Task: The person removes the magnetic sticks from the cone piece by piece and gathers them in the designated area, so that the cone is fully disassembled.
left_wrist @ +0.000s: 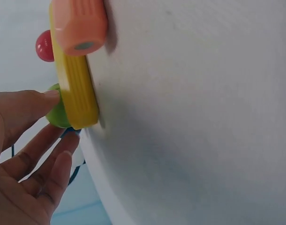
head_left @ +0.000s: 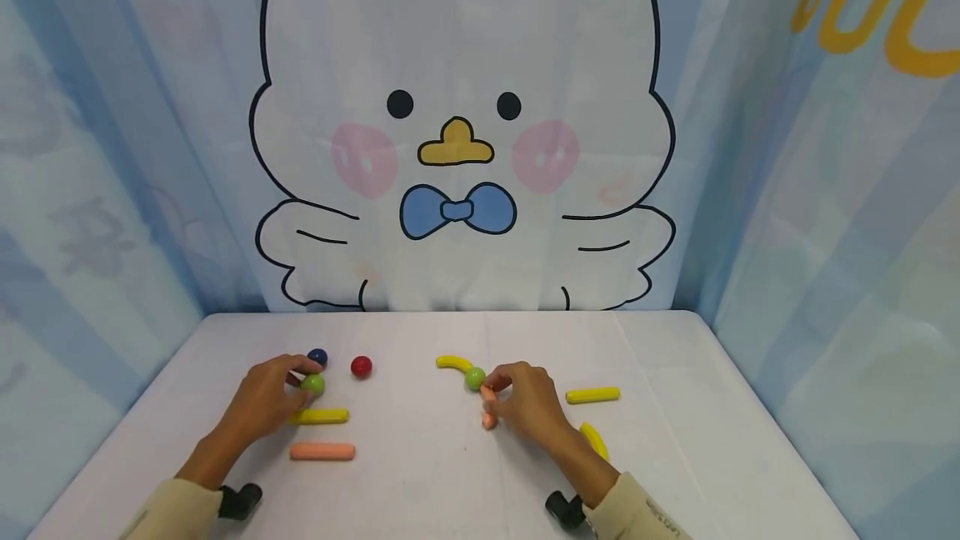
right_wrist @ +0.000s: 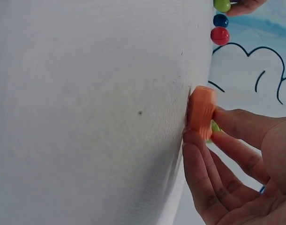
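At the left of the table my left hand pinches a green ball between thumb and fingers. Just behind that ball is a dark blue ball, with a red ball to its right. A straight yellow stick lies in front of the ball, and a straight orange stick is nearer still. Right of centre, my right hand grips an orange piece by thumb and fingers, low at the tabletop. Beyond it a second green ball sits at the end of a curved yellow piece.
Another straight yellow stick lies right of my right hand. A second curved yellow piece is partly hidden by my right forearm. A curtain with a cartoon bird stands behind the white table, with more curtain at both sides.
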A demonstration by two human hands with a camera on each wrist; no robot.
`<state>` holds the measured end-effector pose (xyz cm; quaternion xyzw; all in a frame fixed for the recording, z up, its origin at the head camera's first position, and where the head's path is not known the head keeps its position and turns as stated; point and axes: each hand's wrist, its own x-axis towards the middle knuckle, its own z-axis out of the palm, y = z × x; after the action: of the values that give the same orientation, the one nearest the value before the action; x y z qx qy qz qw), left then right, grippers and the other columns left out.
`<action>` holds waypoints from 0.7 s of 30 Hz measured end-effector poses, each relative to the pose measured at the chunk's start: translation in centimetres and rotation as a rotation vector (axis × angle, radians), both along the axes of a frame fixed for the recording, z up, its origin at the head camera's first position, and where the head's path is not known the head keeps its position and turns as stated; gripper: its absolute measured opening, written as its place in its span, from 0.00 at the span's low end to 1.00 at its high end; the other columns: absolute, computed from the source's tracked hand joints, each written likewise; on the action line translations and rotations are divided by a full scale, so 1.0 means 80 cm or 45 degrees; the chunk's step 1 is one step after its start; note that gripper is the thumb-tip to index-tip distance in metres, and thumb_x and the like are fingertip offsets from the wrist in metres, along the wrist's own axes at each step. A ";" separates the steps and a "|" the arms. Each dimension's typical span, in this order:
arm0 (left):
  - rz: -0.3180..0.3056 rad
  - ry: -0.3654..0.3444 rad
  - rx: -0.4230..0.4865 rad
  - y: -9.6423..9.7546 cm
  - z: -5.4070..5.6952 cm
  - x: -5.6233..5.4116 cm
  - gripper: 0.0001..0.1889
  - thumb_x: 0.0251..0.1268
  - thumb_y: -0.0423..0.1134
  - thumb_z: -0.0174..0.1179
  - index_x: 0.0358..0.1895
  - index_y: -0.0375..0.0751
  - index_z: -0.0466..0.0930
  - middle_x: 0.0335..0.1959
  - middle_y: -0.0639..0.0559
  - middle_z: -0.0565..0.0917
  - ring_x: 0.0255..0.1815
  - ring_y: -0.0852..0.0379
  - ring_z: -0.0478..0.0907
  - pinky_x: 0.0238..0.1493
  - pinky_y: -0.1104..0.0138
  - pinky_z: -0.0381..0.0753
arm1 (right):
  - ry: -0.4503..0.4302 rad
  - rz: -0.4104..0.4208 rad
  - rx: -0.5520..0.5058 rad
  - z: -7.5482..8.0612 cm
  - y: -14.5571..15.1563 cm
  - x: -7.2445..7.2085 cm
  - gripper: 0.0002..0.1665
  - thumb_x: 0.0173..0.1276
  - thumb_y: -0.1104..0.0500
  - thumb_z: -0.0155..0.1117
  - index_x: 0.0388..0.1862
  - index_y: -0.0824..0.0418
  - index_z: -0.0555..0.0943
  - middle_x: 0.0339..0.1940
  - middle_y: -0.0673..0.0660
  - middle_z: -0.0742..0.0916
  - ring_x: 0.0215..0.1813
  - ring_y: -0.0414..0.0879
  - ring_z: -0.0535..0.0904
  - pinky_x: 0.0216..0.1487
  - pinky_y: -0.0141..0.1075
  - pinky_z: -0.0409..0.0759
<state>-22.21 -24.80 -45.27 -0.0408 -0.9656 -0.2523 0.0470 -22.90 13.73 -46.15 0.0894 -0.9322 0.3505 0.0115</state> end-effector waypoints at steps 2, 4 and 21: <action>0.001 0.042 -0.025 0.002 0.001 0.001 0.18 0.61 0.29 0.75 0.55 0.39 0.87 0.55 0.37 0.86 0.50 0.42 0.83 0.51 0.49 0.88 | -0.003 0.000 0.000 0.000 0.000 0.000 0.12 0.62 0.60 0.82 0.44 0.52 0.91 0.39 0.47 0.91 0.48 0.46 0.81 0.55 0.48 0.79; -0.007 0.098 -0.049 0.005 0.003 0.002 0.18 0.60 0.31 0.76 0.55 0.39 0.87 0.54 0.37 0.87 0.49 0.42 0.83 0.51 0.47 0.87 | 0.001 0.004 0.001 0.000 0.000 0.000 0.12 0.62 0.60 0.82 0.44 0.52 0.91 0.39 0.47 0.91 0.48 0.46 0.82 0.55 0.49 0.80; -0.203 0.276 -0.015 0.118 0.030 0.003 0.22 0.60 0.33 0.79 0.58 0.48 0.88 0.54 0.46 0.87 0.55 0.46 0.83 0.58 0.49 0.86 | -0.019 -0.018 0.009 0.003 -0.001 -0.001 0.12 0.61 0.59 0.83 0.44 0.52 0.92 0.39 0.47 0.92 0.50 0.48 0.83 0.58 0.53 0.80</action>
<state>-21.98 -15.38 -42.91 -0.1448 -0.9500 -0.2437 0.1307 -22.99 13.62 -45.93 0.0801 -0.9341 0.3478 0.0068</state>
